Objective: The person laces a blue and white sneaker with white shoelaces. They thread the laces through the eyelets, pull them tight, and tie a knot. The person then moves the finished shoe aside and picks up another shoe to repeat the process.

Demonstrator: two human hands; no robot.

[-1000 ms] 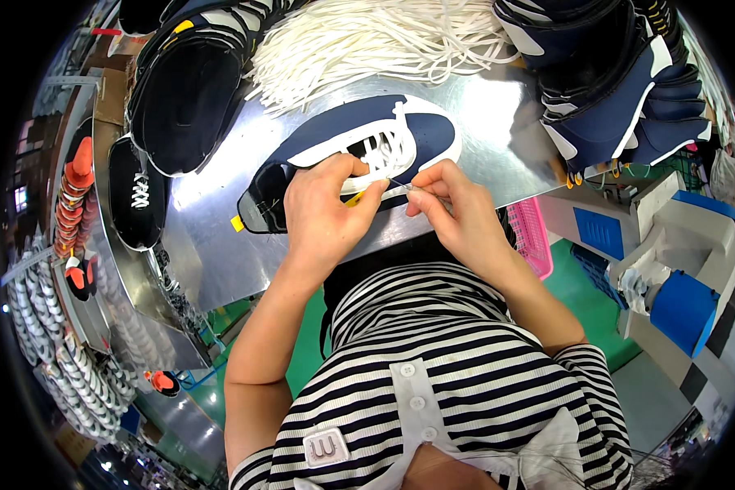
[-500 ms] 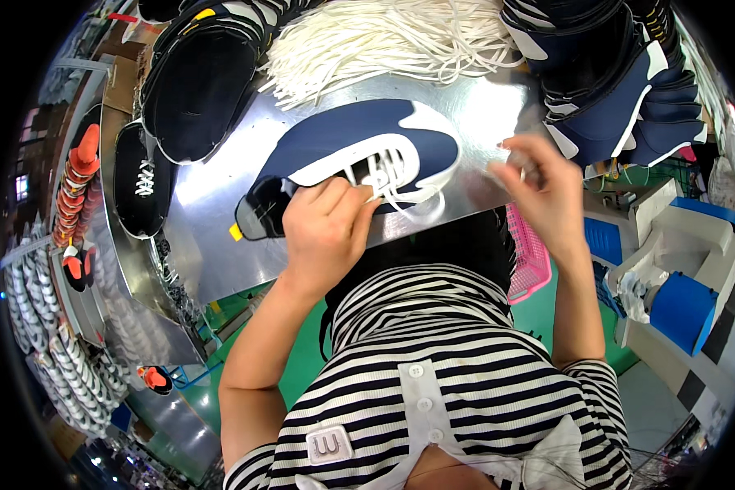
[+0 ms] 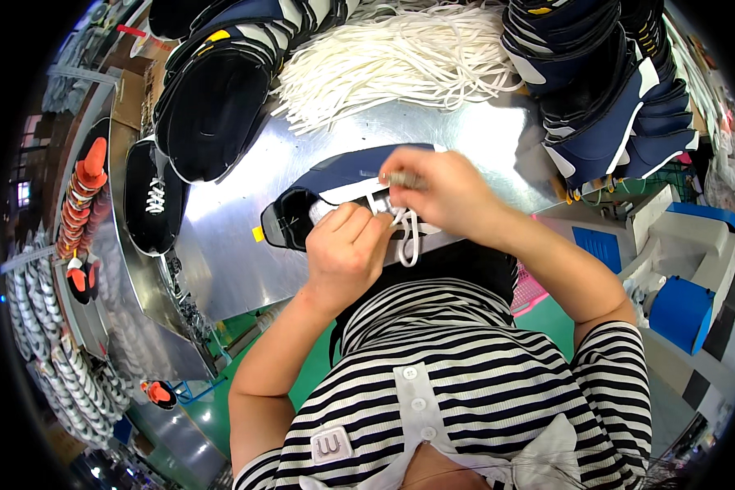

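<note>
The shoe upper (image 3: 359,167) lies slantwise on the bare metal table (image 3: 237,269), its heel toward eight o'clock and its toe end, hidden by a hand, toward two. The far side is smooth, matt navy, with a white band (image 3: 353,193) running along the opening. At the heel end the collar gapes, showing black lining (image 3: 299,206), and a small yellow tab (image 3: 259,234) sticks out at the tip. White lace (image 3: 411,249) crosses the throat, and a loose loop of it droops toward six o'clock, over the table's near edge.

The left hand (image 3: 347,249) rests on the upper at its seven o'clock side, fingers curled and bunched close together; I cannot tell whether thumb and forefinger pinch the lace or the opening's edge. The right hand (image 3: 449,196) is over the front of the upper at three o'clock, fingers bent and slightly blurred, fingertips turned toward nine; what they pinch, if anything, I cannot tell.

Past the upper, at twelve o'clock, sprawls a heap of white laces (image 3: 400,61). Stacked uppers stand at ten o'clock (image 3: 216,114) and two o'clock (image 3: 596,135).
</note>
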